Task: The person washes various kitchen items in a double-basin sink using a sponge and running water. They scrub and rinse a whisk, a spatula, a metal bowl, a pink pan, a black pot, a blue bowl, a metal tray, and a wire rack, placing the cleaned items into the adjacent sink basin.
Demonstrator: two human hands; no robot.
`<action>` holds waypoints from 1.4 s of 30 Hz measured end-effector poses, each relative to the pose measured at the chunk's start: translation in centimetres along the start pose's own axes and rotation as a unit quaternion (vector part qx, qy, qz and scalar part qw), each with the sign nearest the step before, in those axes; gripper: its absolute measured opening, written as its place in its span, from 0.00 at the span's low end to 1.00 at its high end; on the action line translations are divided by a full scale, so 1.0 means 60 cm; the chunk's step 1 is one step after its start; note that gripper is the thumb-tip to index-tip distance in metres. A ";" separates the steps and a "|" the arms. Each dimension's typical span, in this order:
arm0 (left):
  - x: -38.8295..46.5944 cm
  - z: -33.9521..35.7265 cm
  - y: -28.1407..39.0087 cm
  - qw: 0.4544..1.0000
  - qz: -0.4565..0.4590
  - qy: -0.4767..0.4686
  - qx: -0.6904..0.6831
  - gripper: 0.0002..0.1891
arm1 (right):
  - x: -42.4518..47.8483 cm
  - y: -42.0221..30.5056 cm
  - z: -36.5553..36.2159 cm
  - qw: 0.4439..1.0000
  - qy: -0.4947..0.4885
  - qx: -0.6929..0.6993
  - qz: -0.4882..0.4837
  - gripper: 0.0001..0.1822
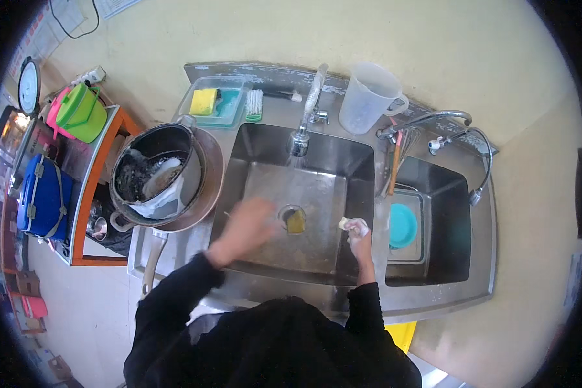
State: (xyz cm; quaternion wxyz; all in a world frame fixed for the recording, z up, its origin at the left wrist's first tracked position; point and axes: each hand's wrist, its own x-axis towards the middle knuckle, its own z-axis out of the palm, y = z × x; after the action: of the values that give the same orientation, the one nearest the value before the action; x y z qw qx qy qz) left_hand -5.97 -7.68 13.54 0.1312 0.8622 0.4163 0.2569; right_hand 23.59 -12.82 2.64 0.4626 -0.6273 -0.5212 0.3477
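Over the left part of the large steel sink basin (300,252) is my left hand (247,225), blurred, with nothing visible in it. My right hand (358,230), coated in suds, closes on a small pale sponge (343,223) near the basin's right wall. Between the hands, a yellowish piece of sponge or cloth (296,222) lies partly over the drain. Water runs from the faucet (299,143) at the back of the basin. Stacked cookware stands left of the basin, with a dark soapy pot (150,140) on top and a wide pan (216,169) beneath.
A plastic tub (237,104) with a yellow sponge (203,102), a scrub brush (254,104) and a translucent pitcher (363,106) line the back ledge. The smaller right basin (446,218) holds a turquoise bowl (402,225). An orange-framed table (94,189) stands left.
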 end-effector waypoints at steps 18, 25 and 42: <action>-0.038 0.655 -0.217 0.937 -0.299 -0.174 -0.047 0.22 | 0.045 -0.005 -0.097 0.994 -0.011 0.029 0.105 0.06; 0.014 0.613 -0.319 0.566 -0.494 0.006 -0.659 0.10 | 0.055 -0.010 -0.064 0.993 0.010 0.047 0.106 0.06; 0.291 0.106 -0.303 0.751 -0.290 0.489 -0.336 0.10 | 0.009 -0.023 -0.032 0.992 -0.012 0.100 0.074 0.08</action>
State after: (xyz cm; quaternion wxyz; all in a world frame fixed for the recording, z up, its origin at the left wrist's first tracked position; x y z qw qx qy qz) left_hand -5.17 17.23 6.04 0.2594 0.3569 0.5407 0.7162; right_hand 25.02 -12.67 4.61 0.4896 -0.6106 -0.4412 0.4390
